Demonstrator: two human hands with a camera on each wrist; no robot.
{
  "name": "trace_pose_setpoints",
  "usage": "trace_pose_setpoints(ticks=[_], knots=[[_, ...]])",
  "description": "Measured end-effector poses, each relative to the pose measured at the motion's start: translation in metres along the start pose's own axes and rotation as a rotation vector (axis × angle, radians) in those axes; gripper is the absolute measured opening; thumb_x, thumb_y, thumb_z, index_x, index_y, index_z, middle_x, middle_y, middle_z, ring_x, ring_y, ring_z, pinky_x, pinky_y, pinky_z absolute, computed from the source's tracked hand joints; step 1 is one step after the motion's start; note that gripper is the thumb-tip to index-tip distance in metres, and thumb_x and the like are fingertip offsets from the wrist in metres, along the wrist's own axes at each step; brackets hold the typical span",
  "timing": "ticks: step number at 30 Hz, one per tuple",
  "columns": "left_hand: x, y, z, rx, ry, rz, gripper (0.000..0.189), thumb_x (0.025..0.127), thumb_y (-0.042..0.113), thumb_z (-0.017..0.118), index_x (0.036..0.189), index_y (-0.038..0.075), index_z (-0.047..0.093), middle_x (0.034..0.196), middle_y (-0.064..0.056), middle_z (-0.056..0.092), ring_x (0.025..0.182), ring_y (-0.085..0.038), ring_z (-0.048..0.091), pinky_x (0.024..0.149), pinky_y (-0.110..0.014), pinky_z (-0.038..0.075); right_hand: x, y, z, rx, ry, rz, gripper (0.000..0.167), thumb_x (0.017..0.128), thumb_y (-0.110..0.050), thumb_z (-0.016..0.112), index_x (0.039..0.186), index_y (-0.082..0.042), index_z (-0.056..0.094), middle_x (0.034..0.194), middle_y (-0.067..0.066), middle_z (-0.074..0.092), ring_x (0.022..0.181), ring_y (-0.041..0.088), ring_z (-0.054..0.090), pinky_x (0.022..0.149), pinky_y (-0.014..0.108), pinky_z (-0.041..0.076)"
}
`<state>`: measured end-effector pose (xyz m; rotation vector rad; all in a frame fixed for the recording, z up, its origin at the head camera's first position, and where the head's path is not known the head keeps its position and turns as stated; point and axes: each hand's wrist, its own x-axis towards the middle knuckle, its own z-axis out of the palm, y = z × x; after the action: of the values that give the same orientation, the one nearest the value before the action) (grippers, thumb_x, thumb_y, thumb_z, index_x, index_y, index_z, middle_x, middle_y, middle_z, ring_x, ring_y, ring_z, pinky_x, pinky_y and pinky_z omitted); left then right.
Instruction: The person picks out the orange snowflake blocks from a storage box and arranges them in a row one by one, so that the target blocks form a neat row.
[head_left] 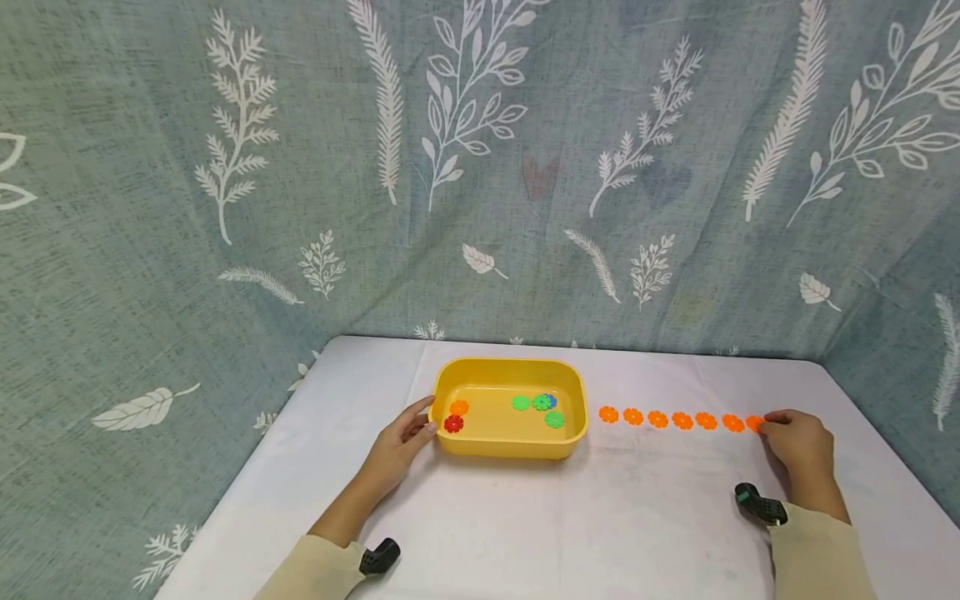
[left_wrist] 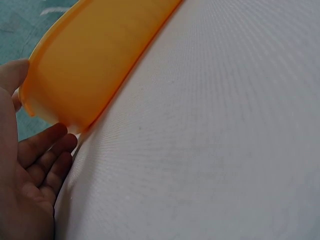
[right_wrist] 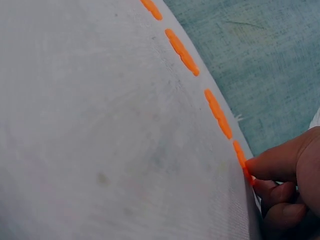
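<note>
A yellow plastic tub stands on the white-covered table, and my left hand holds it at its left end. In the left wrist view the thumb and a fingertip grip the tub's rim, while the other fingers are loosely bent under that end. Several orange flower-shaped discs lie flat in a row to the right of the tub. At the row's right end my right hand pinches an orange flower disc between thumb and fingers, low at the table surface. The fingers partly cover this disc.
Inside the tub, a red disc and an orange one lie left; several green discs and a blue disc lie right. White cloth covers the table. A patterned curtain hangs behind it.
</note>
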<state>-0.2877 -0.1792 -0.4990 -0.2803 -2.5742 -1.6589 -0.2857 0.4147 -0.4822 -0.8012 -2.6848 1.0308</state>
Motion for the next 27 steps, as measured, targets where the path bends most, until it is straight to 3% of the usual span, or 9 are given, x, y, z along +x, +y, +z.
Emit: trace_pose_setpoints(ticks=[3,6,9,12,15,20,27], knots=[[-0.001,0.001,-0.001,0.0,-0.001,-0.005,0.049,0.097,0.03,0.062,0.143,0.031,0.049,0.126,-0.006,0.062,0.109,-0.02,0.059,0.096,-0.043,0.046,0.0,-0.001,0.001,0.01,0.016,0.015,0.034,0.094,-0.015,0.056,0.117,0.01,0.059,0.117,0.032,0.056,0.107,0.047,0.047,0.085,0.055,0.044],[-0.001,-0.001,-0.003,-0.002,-0.001,-0.006,0.049,0.097,0.03,0.063,0.143,0.032,0.049,0.126,-0.007,0.062,0.11,-0.021,0.059,0.096,-0.043,0.046,-0.001,-0.001,0.001,0.107,0.042,0.065,0.038,0.096,-0.018,0.052,0.123,0.009,0.058,0.121,0.03,0.055,0.107,0.044,0.048,0.07,0.04,0.049],[-0.001,-0.002,-0.004,-0.002,0.006,-0.004,0.049,0.097,0.03,0.063,0.143,0.032,0.048,0.127,-0.007,0.062,0.111,-0.021,0.058,0.097,-0.044,0.045,-0.003,-0.004,-0.001,0.24,0.078,0.118,0.041,0.098,-0.02,0.049,0.129,0.006,0.055,0.126,0.027,0.053,0.105,0.038,0.05,0.055,0.023,0.044],[-0.002,-0.004,-0.006,0.003,0.011,-0.01,0.048,0.097,0.03,0.062,0.143,0.033,0.049,0.127,-0.007,0.062,0.11,-0.021,0.058,0.097,-0.044,0.045,-0.004,-0.013,-0.004,0.29,0.071,0.117,0.042,0.1,-0.022,0.047,0.132,0.004,0.054,0.129,0.025,0.052,0.101,0.033,0.051,0.052,0.02,0.04],[-0.003,-0.003,-0.007,-0.002,0.01,-0.021,0.048,0.097,0.031,0.062,0.143,0.032,0.049,0.127,-0.007,0.061,0.111,-0.021,0.058,0.098,-0.043,0.045,-0.008,-0.029,-0.006,0.278,0.029,0.055,0.044,0.101,-0.028,0.047,0.133,0.002,0.054,0.128,0.023,0.053,0.097,0.03,0.051,0.057,0.022,0.043],[0.0,-0.001,-0.006,-0.023,0.002,-0.015,0.049,0.097,0.031,0.063,0.143,0.033,0.048,0.127,-0.006,0.062,0.11,-0.02,0.058,0.097,-0.043,0.045,-0.02,-0.064,-0.008,0.27,-0.052,-0.135,0.046,0.101,-0.033,0.048,0.131,0.001,0.054,0.124,0.022,0.056,0.099,0.032,0.053,0.067,0.024,0.049],[0.0,0.0,-0.001,-0.009,0.002,-0.017,0.048,0.097,0.03,0.062,0.143,0.032,0.049,0.128,-0.007,0.061,0.109,-0.019,0.058,0.096,-0.042,0.046,-0.04,-0.096,0.007,0.256,-0.103,-0.305,0.041,0.101,-0.033,0.051,0.124,0.0,0.06,0.112,0.02,0.061,0.093,0.033,0.055,0.066,0.023,0.049]])
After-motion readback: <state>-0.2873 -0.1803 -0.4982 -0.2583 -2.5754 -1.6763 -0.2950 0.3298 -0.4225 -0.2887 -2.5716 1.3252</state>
